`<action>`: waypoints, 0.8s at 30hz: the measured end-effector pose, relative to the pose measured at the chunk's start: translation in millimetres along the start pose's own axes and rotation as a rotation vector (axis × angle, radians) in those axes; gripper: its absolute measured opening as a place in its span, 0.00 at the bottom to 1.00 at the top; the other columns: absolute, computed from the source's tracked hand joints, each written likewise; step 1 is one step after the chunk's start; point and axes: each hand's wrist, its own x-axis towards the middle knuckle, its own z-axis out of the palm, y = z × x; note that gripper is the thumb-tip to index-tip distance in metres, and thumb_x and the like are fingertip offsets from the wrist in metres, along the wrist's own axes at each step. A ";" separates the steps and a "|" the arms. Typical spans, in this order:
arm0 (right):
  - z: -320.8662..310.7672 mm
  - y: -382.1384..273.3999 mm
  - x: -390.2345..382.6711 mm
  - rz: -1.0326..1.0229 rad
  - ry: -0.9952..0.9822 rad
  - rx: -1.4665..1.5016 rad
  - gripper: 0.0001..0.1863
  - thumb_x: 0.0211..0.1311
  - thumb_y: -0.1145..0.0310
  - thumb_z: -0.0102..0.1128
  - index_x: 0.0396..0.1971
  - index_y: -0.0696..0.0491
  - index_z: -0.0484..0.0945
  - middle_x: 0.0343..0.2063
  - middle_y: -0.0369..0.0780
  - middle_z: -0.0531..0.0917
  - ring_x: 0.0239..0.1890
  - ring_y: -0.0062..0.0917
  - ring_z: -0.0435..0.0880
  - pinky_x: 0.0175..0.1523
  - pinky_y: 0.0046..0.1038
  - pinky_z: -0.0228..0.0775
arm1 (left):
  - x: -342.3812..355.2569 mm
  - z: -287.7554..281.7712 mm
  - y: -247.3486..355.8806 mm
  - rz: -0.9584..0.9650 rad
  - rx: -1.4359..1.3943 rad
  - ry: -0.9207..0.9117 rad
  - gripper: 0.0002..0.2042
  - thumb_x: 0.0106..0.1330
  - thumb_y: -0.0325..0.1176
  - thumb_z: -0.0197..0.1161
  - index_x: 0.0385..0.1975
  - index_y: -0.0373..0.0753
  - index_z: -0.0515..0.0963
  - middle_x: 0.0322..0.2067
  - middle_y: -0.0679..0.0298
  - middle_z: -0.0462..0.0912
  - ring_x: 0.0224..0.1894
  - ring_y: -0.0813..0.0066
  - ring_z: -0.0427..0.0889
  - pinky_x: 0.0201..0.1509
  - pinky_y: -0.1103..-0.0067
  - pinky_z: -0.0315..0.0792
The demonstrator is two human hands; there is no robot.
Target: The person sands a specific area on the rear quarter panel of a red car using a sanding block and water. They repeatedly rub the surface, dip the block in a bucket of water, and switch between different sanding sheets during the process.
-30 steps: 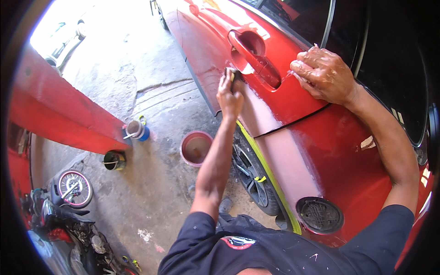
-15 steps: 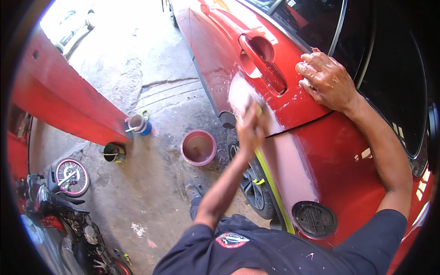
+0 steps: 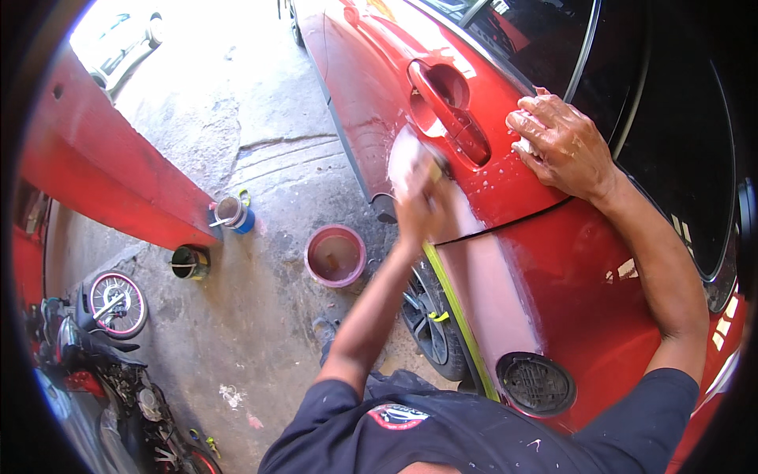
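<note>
My left hand [image 3: 421, 209], smeared by motion, presses a small sanding block [image 3: 435, 171] with a yellowish edge onto the pale pink filler patch [image 3: 493, 292]. This patch runs from below the door handle [image 3: 450, 110] across the door gap to the round black fuel cap [image 3: 537, 384] on the red car [image 3: 588, 268]. Higher on the door, near the window edge, my right hand [image 3: 564, 146] is closed with curled, wet fingers round a whitish, soapy-looking wad [image 3: 524, 147]. Most of that wad is hidden under the fingers. White drops dot the paint beside it.
A pink tub [image 3: 335, 255] of murky water stands on the floor left of the car. Farther left are a blue can [image 3: 235, 215], a dark can [image 3: 190, 262], a red pillar [image 3: 118, 170] and a motorcycle [image 3: 110, 387]. Yellow-green tape [image 3: 460, 316] edges the wheel arch.
My left hand has shifted slightly up and left along the filler patch with the block. My right hand keeps its place on the door. The whole view has moved a little.
</note>
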 end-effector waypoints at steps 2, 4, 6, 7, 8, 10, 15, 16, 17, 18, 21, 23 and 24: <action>0.6 -1.2 2.0 -0.008 0.001 0.002 0.18 0.58 0.67 0.71 0.48 0.54 0.83 0.51 0.49 0.83 0.58 0.45 0.82 0.67 0.42 0.74 | 57.3 -0.5 -8.5 -0.267 -0.038 0.039 0.26 0.64 0.23 0.55 0.65 0.39 0.76 0.61 0.43 0.78 0.62 0.44 0.78 0.67 0.64 0.71; 6.0 0.6 -4.4 0.014 -0.014 -0.004 0.19 0.57 0.67 0.71 0.49 0.54 0.83 0.52 0.49 0.83 0.58 0.46 0.81 0.66 0.42 0.74 | 16.8 2.7 1.2 -0.241 -0.005 0.009 0.26 0.63 0.22 0.57 0.64 0.40 0.77 0.61 0.40 0.77 0.61 0.44 0.79 0.64 0.60 0.73; 3.1 2.5 -6.4 0.009 -0.023 -0.012 0.19 0.58 0.67 0.71 0.49 0.54 0.83 0.51 0.48 0.83 0.58 0.46 0.82 0.65 0.42 0.75 | -51.3 -0.3 42.7 0.019 -0.067 -0.001 0.27 0.61 0.20 0.62 0.63 0.45 0.80 0.58 0.37 0.79 0.59 0.38 0.80 0.67 0.56 0.71; 0.2 2.7 -4.9 0.005 -0.019 -0.013 0.19 0.58 0.67 0.71 0.49 0.54 0.83 0.51 0.48 0.83 0.58 0.46 0.82 0.65 0.42 0.75 | -63.7 -7.1 57.9 0.011 -0.032 -0.052 0.26 0.62 0.20 0.61 0.62 0.45 0.80 0.58 0.38 0.79 0.59 0.37 0.79 0.68 0.56 0.70; 0.4 2.2 -4.8 0.002 -0.016 -0.015 0.19 0.58 0.67 0.71 0.50 0.54 0.83 0.51 0.48 0.83 0.58 0.46 0.82 0.65 0.42 0.75 | -69.4 -11.4 64.7 0.002 0.002 -0.103 0.25 0.62 0.20 0.61 0.61 0.45 0.81 0.57 0.38 0.80 0.59 0.37 0.79 0.69 0.56 0.69; -1.0 1.6 0.7 0.001 -0.004 -0.018 0.19 0.58 0.67 0.71 0.50 0.54 0.83 0.51 0.48 0.83 0.58 0.46 0.82 0.65 0.42 0.75 | -27.8 -6.3 -10.0 0.115 -0.020 -0.122 0.25 0.64 0.23 0.61 0.63 0.45 0.80 0.58 0.39 0.79 0.60 0.40 0.79 0.67 0.57 0.71; -2.7 -2.7 -0.1 0.018 -0.028 -0.016 0.19 0.58 0.67 0.72 0.50 0.54 0.83 0.51 0.48 0.83 0.57 0.46 0.82 0.66 0.42 0.74 | -3.3 -3.0 -7.9 -0.031 -0.089 -0.050 0.24 0.66 0.23 0.62 0.63 0.45 0.80 0.62 0.45 0.78 0.64 0.45 0.77 0.69 0.60 0.69; -3.0 -0.8 -1.7 0.018 -0.031 -0.032 0.19 0.58 0.67 0.72 0.49 0.54 0.83 0.51 0.48 0.83 0.57 0.46 0.82 0.66 0.42 0.74 | -45.4 0.4 3.6 0.061 -0.127 -0.104 0.24 0.66 0.23 0.63 0.63 0.46 0.80 0.62 0.44 0.77 0.64 0.44 0.76 0.71 0.59 0.68; 0.7 -0.7 -3.6 0.017 -0.029 -0.034 0.19 0.58 0.68 0.72 0.49 0.54 0.83 0.51 0.48 0.83 0.57 0.46 0.82 0.66 0.42 0.75 | -75.5 -4.9 36.6 -0.020 -0.112 -0.122 0.23 0.65 0.23 0.63 0.62 0.46 0.81 0.62 0.43 0.78 0.65 0.42 0.76 0.71 0.57 0.66; 5.4 -0.3 -8.1 0.021 -0.035 -0.031 0.19 0.57 0.68 0.72 0.49 0.54 0.83 0.51 0.48 0.83 0.56 0.46 0.83 0.66 0.41 0.75 | -92.2 -9.9 62.6 -0.109 -0.099 -0.147 0.23 0.65 0.23 0.64 0.61 0.46 0.82 0.61 0.42 0.78 0.65 0.41 0.75 0.72 0.56 0.65; 5.3 0.4 3.4 0.018 0.006 -0.002 0.19 0.56 0.70 0.72 0.48 0.55 0.83 0.50 0.48 0.84 0.55 0.44 0.83 0.66 0.42 0.75 | -6.1 -13.6 11.6 -0.080 -0.093 -0.086 0.28 0.59 0.18 0.59 0.62 0.46 0.81 0.57 0.42 0.81 0.60 0.44 0.80 0.67 0.60 0.71; 0.2 -3.8 1.8 0.021 -0.010 0.004 0.18 0.56 0.70 0.72 0.48 0.55 0.83 0.49 0.48 0.84 0.55 0.44 0.83 0.66 0.42 0.75 | 16.3 -12.6 2.5 -0.257 -0.130 -0.073 0.28 0.60 0.19 0.58 0.63 0.42 0.79 0.57 0.43 0.81 0.60 0.47 0.81 0.62 0.61 0.75; -3.1 -5.0 -0.8 0.025 -0.026 0.005 0.18 0.56 0.70 0.72 0.48 0.55 0.83 0.49 0.48 0.84 0.54 0.43 0.83 0.67 0.42 0.74 | 12.7 -7.9 6.8 -0.278 -0.136 -0.058 0.27 0.61 0.19 0.58 0.63 0.42 0.79 0.56 0.43 0.82 0.60 0.48 0.82 0.61 0.61 0.76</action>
